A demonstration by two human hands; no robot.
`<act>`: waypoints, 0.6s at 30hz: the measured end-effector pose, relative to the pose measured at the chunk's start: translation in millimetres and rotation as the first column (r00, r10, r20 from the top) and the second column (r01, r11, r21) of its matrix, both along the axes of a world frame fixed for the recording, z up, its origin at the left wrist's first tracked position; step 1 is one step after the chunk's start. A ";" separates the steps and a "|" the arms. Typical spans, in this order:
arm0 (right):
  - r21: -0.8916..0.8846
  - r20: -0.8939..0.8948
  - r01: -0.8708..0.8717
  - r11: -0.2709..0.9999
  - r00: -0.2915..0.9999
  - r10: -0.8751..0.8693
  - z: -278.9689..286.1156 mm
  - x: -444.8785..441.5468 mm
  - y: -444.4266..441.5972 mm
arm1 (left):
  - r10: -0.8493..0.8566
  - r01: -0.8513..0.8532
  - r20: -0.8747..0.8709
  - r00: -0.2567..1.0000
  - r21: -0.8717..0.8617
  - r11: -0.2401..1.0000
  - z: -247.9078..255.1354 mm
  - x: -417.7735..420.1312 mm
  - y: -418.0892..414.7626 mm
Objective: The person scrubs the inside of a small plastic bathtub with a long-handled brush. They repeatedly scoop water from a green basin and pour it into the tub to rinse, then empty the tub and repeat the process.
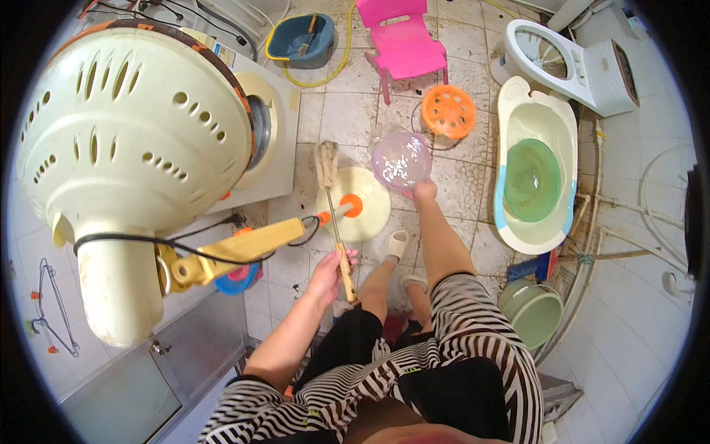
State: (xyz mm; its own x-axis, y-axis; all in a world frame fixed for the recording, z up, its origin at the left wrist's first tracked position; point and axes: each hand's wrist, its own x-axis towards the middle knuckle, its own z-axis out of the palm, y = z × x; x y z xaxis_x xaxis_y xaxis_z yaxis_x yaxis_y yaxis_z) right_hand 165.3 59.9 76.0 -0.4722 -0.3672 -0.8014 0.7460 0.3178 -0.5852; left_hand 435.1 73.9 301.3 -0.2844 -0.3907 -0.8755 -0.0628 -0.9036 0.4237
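Note:
My left hand [328, 273] grips the wooden handle of a long brush [327, 172]; its metal shaft runs away from me to a worn, dirty head. That brush crosses in front of the round cream base [369, 216] of a standing heat lamp. With my right hand [422, 191] I hold the near rim of a translucent purple basin [400, 161], which is tilted, and what looks like water shows at its far edge. Just beyond it to the right stands an orange plastic stool [448, 112] with a holed top.
The large lamp head [138, 111] looms at the left before a washing machine [277, 133]. Farther off are a blue-grey bucket [302, 41], a yellow hose [327, 80] and a pink chair [405, 47]. At the right are a baby bathtub [507, 216] holding a green basin [532, 180], a toilet [588, 72] and a green bucket [532, 316].

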 end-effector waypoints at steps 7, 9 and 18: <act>0.099 0.186 0.005 0.995 0.982 -0.024 26.8 4.9 -162.1 | 0.095 -0.097 -0.107 0.990 -0.015 0.995 6.2 7.6 -18.7; 0.038 0.198 -0.004 0.999 0.980 -0.003 29.2 -3.5 -171.9 | 0.089 -0.090 -0.138 0.986 -0.005 0.996 10.9 2.8 -21.9; -0.367 0.182 0.070 0.928 0.983 -0.002 78.9 -27.4 -41.2 | 0.138 -0.116 -0.219 0.966 0.111 0.987 19.9 -5.9 -21.8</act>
